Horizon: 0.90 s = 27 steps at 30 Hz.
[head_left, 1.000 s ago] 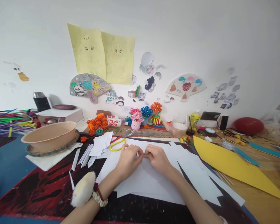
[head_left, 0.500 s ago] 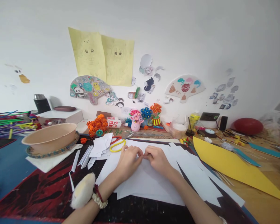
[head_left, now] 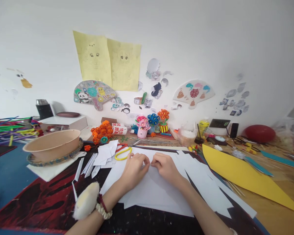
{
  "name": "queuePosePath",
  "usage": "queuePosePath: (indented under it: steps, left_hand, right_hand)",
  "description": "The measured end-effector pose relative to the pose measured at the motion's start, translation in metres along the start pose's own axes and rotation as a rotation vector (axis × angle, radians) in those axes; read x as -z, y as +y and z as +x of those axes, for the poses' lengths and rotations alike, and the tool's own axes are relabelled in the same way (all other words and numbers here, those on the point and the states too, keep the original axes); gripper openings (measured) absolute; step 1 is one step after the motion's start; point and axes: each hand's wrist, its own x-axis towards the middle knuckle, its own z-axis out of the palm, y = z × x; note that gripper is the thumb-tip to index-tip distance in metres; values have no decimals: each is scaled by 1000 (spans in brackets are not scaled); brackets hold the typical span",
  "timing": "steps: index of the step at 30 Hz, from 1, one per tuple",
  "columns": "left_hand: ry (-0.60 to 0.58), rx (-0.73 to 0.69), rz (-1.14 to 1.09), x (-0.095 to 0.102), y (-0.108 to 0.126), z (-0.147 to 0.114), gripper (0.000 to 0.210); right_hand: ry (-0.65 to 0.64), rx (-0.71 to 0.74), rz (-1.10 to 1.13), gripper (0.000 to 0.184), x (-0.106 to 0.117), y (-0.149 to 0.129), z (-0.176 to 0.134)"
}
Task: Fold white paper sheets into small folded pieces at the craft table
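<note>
My left hand (head_left: pixel 135 170) and my right hand (head_left: pixel 167 167) are close together over white paper sheets (head_left: pixel 159 199). Thumb and fingertips are pinched on each hand, with a small gap between the two. What lies in the pinches cannot be made out against the white sheets. A soft white wrist piece (head_left: pixel 87 200) and a scrunchie (head_left: pixel 103 211) are on my left wrist. Yellow-handled scissors (head_left: pixel 123 154) lie just beyond my left hand. Small cut paper pieces (head_left: pixel 105 154) and folded paper strips (head_left: pixel 89 164) are left of them.
A beige basin (head_left: pixel 52 143) stands at the left. Pipe-cleaner flowers in pots (head_left: pixel 142 132) line the back, near an orange pile of flowers (head_left: pixel 102 133). More cut white sheets (head_left: pixel 205 182) and a yellow sheet (head_left: pixel 245 178) lie at the right. A black and red mat (head_left: pixel 44 205) covers the front.
Both hands hold almost the same pinched pose over the paper. The view has shifted very slightly; nothing else has visibly moved.
</note>
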Motion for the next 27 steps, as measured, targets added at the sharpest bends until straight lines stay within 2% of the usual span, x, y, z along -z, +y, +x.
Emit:
queuePosePath:
  steps: [27]
  left_hand:
    - [45, -19, -14, 6, -2, 2, 12]
  right_hand:
    - [65, -17, -19, 21, 16, 9, 0]
